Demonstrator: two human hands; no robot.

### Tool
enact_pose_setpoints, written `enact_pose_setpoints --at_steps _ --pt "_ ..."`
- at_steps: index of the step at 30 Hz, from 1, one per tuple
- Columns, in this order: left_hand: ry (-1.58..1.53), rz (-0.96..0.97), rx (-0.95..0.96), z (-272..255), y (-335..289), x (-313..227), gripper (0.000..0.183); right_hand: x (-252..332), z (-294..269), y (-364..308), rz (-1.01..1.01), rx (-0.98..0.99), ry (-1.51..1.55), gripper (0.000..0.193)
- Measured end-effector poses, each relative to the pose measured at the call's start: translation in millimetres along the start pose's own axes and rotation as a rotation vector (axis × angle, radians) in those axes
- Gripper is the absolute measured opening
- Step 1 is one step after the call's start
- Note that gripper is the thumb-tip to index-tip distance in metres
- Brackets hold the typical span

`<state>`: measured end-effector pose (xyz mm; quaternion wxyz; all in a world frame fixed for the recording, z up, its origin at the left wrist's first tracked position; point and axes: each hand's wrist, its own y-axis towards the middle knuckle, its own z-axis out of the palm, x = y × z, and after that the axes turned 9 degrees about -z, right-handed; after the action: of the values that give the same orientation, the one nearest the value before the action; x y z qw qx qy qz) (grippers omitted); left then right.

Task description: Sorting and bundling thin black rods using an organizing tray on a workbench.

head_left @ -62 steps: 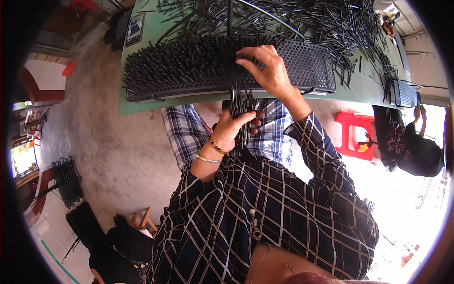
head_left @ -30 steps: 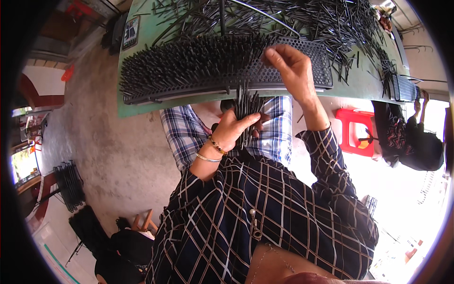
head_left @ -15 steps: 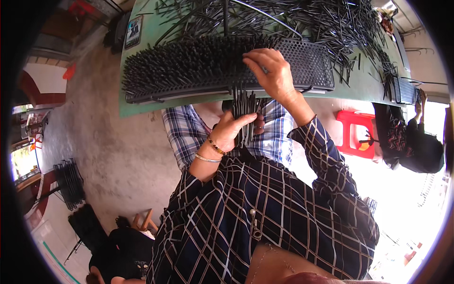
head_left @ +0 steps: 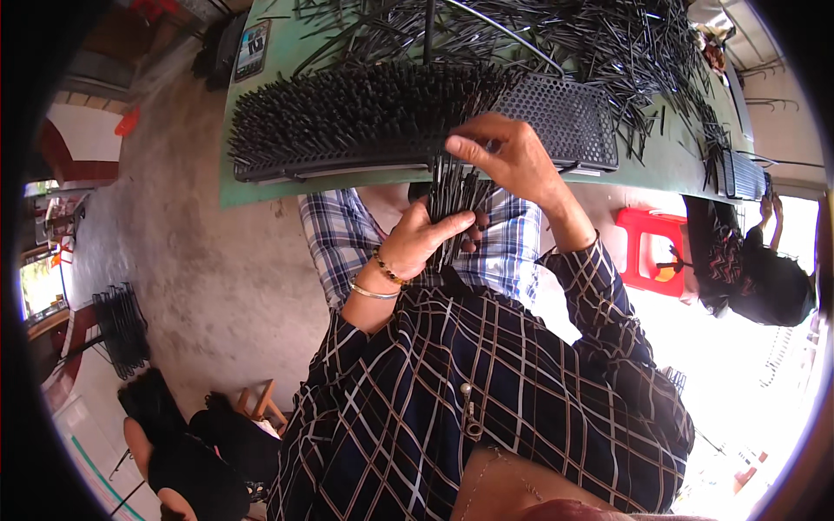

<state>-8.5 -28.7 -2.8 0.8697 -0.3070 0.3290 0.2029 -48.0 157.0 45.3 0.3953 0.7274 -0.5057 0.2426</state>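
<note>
My left hand (head_left: pixel 423 236) is closed round a bundle of thin black sticks (head_left: pixel 452 193), which stands roughly upright in front of the table edge. Just above and right of the bundle's top is my right hand (head_left: pixel 512 158), thumb and fingers bent together; what they pinch, if anything, is hidden. Behind both hands lies a long black perforated rack (head_left: pixel 569 122). Many black sticks (head_left: pixel 330 108) stand close together in its holes over the left and middle, while bare holes show at its right end.
Loose black sticks (head_left: pixel 599 43) lie heaped on the green table (head_left: pixel 239 187) behind the rack. A phone-like thing (head_left: pixel 253 50) sits at the table's left corner. A red stool (head_left: pixel 638 260) and another person (head_left: pixel 764 273) are at right; another person (head_left: pixel 200 469) is at lower left.
My right hand has come down from over the rack's sticks toward the top of the bundle. My left hand keeps hold of the bundle in nearly the same place.
</note>
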Motion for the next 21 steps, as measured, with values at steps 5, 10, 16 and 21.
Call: enact_pose_setpoints --at_steps 5,10,16,21 --pt "0.042 -0.002 0.038 -2.1 0.1 -2.2 0.02 -5.3 1.2 -5.5 0.324 0.084 0.517 0.026" --pt "0.025 -0.042 -0.015 -17.2 -1.0 11.1 0.017 -7.1 -1.1 9.7 0.3 -0.12 0.457 0.026" --pt "0.0 -0.058 -0.02 -17.7 -2.0 13.2 0.018 -0.1 7.0 26.5 0.115 -0.221 0.35 0.024" --pt "-0.007 -0.038 -0.042 -16.5 -6.2 10.8 0.019 -1.7 14.8 30.6 -0.031 -0.179 0.062 0.022"
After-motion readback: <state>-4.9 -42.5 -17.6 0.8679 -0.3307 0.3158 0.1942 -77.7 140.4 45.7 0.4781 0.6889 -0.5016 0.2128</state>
